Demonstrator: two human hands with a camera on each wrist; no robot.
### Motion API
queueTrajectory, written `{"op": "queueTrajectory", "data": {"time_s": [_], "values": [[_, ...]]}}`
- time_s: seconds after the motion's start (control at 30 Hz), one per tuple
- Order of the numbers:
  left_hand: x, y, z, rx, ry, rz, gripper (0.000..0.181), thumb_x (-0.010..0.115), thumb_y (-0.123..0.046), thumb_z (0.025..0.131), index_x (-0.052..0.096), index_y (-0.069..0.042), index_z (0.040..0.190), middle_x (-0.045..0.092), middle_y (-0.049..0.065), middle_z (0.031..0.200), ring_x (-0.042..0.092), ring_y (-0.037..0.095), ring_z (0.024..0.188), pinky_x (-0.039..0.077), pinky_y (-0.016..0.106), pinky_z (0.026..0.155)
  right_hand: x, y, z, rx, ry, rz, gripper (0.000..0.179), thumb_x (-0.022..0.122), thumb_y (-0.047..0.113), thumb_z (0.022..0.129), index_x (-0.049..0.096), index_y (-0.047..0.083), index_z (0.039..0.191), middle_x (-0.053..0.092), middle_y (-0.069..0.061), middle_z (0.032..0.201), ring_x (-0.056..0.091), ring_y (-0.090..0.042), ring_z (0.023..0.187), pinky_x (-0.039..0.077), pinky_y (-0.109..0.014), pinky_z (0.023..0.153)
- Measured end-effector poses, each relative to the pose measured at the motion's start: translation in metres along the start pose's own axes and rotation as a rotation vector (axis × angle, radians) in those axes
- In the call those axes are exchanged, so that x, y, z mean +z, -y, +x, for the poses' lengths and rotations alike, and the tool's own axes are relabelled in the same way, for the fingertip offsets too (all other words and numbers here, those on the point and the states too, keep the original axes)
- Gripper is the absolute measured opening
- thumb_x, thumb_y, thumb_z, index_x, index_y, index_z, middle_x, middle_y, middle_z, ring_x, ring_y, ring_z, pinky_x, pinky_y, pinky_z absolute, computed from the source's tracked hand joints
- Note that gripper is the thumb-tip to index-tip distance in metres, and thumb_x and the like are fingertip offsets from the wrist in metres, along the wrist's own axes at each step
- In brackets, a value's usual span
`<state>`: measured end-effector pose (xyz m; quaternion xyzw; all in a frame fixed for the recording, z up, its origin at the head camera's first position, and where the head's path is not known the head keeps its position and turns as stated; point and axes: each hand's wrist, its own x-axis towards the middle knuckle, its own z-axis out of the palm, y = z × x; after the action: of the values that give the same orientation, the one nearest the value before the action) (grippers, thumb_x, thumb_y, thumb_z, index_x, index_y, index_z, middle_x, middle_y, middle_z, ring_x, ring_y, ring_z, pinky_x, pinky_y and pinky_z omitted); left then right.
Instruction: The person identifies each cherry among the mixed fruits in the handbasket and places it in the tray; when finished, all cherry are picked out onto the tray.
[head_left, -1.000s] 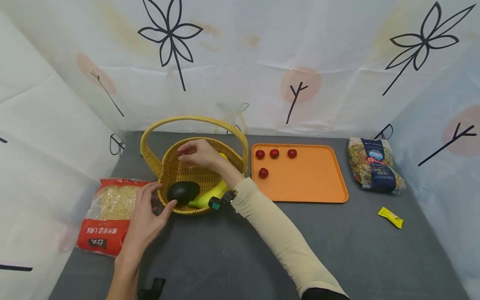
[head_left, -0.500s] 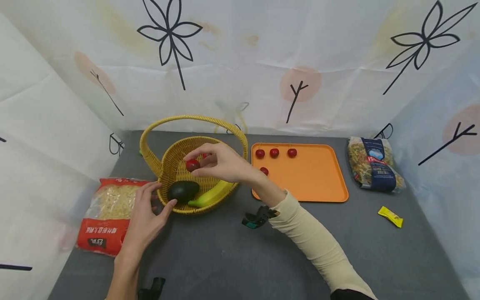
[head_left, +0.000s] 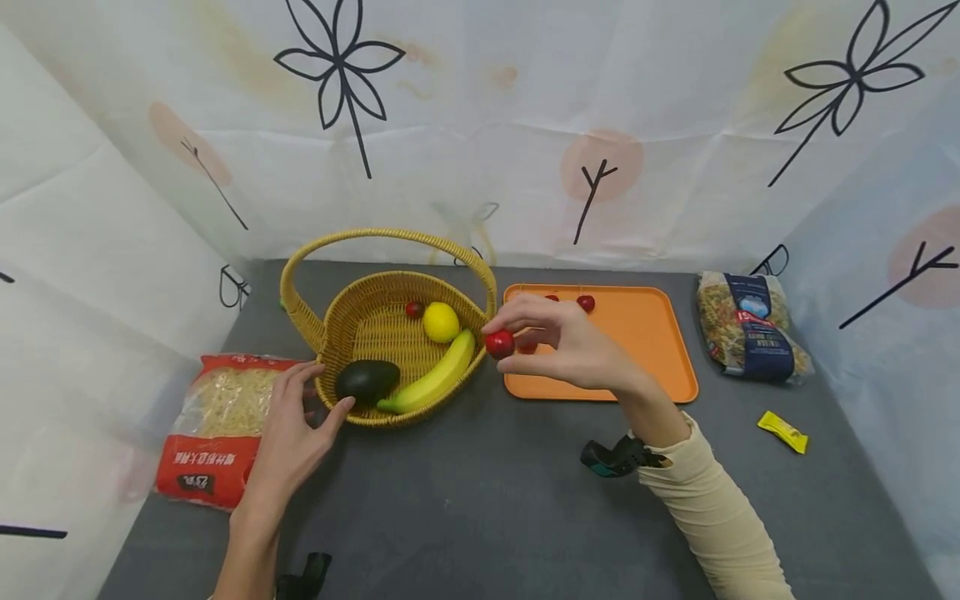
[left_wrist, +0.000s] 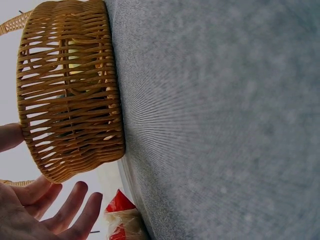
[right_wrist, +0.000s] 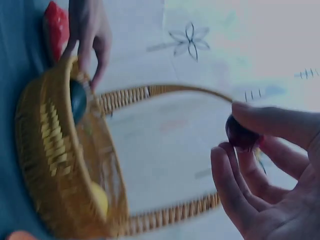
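Observation:
In the head view, a yellow woven basket (head_left: 405, 421) with a tall arched handle holds an avocado (head_left: 367, 382), a banana (head_left: 435, 379), a lemon (head_left: 441, 322) and one cherry (head_left: 414, 310). My left hand (head_left: 294, 425) touches the basket's left rim with thumb and fingertips, its fingers spread and fairly straight. Between thumb and fingers, my right hand (head_left: 573, 342) pinches a cherry (head_left: 500, 343) above the left edge of an orange tray (head_left: 630, 350). In the right wrist view the pinched cherry (right_wrist: 241, 134) looks dark. More cherries lie on the tray, partly hidden by the right hand.
A red-and-clear bag of pasta (head_left: 225, 425) lies left of the basket. Beyond the tray on the right are a blue-labelled pasta bag (head_left: 753, 329) and a small yellow wrapped packet (head_left: 783, 432). Patterned cloth (head_left: 480, 125) hangs behind the grey table (head_left: 480, 508).
My right hand has moved from inside the basket rightward to the tray's left edge, carrying a cherry. The lemon and the basket's remaining cherry are now uncovered. My left hand stays put.

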<state>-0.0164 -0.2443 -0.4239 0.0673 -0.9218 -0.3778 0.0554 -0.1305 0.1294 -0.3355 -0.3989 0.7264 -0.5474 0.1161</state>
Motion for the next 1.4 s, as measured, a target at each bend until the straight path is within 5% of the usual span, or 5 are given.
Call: {"op": "queueTrajectory", "data": {"time_s": [0.2, 0.43, 0.63, 1.4], "values": [[0.0, -0.001, 0.0, -0.006, 0.002, -0.006, 0.072, 0.076, -0.027, 0.101, 0.042, 0.0, 0.159, 0.037, 0.024, 0.164, 0.051, 0.046, 0.134, 0.056, 0.068, 0.107, -0.025, -0.03, -0.026, 0.135, -0.092, -0.048, 0.04, 0.08, -0.001, 0.094, 0.071, 0.002, 0.132, 0.07, -0.018, 0.131, 0.073, -0.024, 0.119, 0.062, -0.031, 0.105], [0.0, 0.001, 0.001, 0.005, 0.001, -0.003, 0.072, 0.076, -0.027, 0.101, 0.042, 0.0, 0.159, 0.037, 0.024, 0.164, 0.052, 0.045, 0.133, 0.057, 0.067, 0.106, -0.039, -0.097, -0.042, 0.382, -0.207, -0.153, 0.04, 0.082, 0.002, 0.094, 0.07, -0.002, 0.133, 0.071, -0.023, 0.132, 0.074, -0.045, 0.12, 0.063, -0.054, 0.104], [-0.001, 0.0, 0.0, 0.004, 0.009, 0.003, 0.073, 0.076, -0.029, 0.101, 0.042, -0.001, 0.159, 0.037, 0.024, 0.164, 0.052, 0.045, 0.133, 0.057, 0.067, 0.106, -0.037, -0.135, -0.046, 0.456, -0.22, -0.251, 0.039, 0.083, 0.002, 0.093, 0.072, -0.004, 0.13, 0.075, -0.026, 0.126, 0.076, -0.042, 0.113, 0.064, -0.054, 0.101], [-0.001, 0.0, -0.001, 0.013, -0.005, 0.005, 0.071, 0.076, -0.031, 0.102, 0.043, 0.0, 0.158, 0.039, 0.024, 0.162, 0.053, 0.042, 0.13, 0.058, 0.067, 0.105, -0.036, -0.138, -0.044, 0.456, -0.219, -0.275, 0.046, 0.088, 0.008, 0.09, 0.072, -0.001, 0.132, 0.075, -0.024, 0.126, 0.073, -0.04, 0.114, 0.061, -0.058, 0.103]]}}
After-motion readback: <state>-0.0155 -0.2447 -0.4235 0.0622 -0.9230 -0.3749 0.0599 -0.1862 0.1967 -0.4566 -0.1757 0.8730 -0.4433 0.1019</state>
